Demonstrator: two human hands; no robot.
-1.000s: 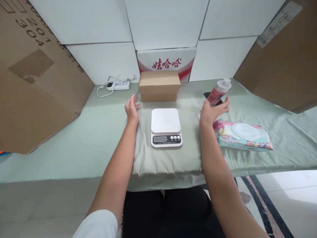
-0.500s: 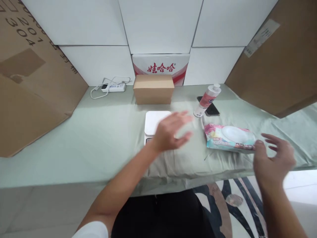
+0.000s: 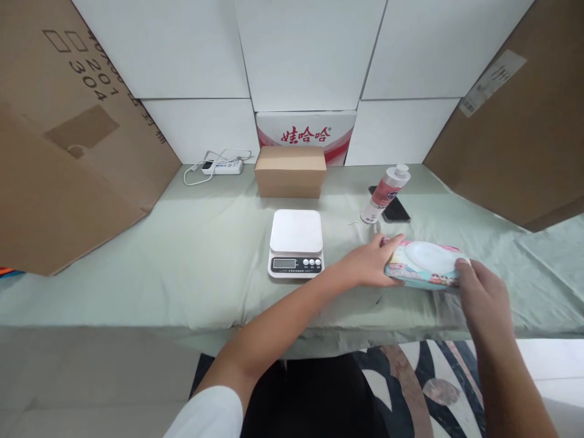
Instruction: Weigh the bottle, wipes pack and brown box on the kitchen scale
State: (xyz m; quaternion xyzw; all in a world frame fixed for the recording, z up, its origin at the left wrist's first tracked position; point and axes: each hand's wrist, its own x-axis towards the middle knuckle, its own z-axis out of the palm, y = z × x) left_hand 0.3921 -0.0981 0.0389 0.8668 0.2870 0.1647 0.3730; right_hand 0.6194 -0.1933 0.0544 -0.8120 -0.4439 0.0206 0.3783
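A pack of wet wipes (image 3: 422,258), pink and light blue with a white lid, lies on the green cloth at the right. My left hand (image 3: 371,261) grips its left end, thumb on the top edge. Around the right end is my right hand (image 3: 483,289), thumb on top and the fingers partly hidden behind. To the left of the pack stands a white kitchen scale (image 3: 296,234), its pan bare, with a small display and several buttons in front. Behind the pack a white and pink bottle (image 3: 384,193) stands upright beside a black phone (image 3: 396,210).
A small brown carton (image 3: 291,173) sits behind the scale, before a white and red box (image 3: 305,129). A power strip (image 3: 223,166) with a white cable lies at the back left. Large cardboard sheets (image 3: 82,182) flank both sides. The cloth's front edge (image 3: 182,327) runs near my body.
My left hand has moved right from over the scale onto the wipes pack. My right hand has closed on the pack's right end. The camera view has shifted slightly.
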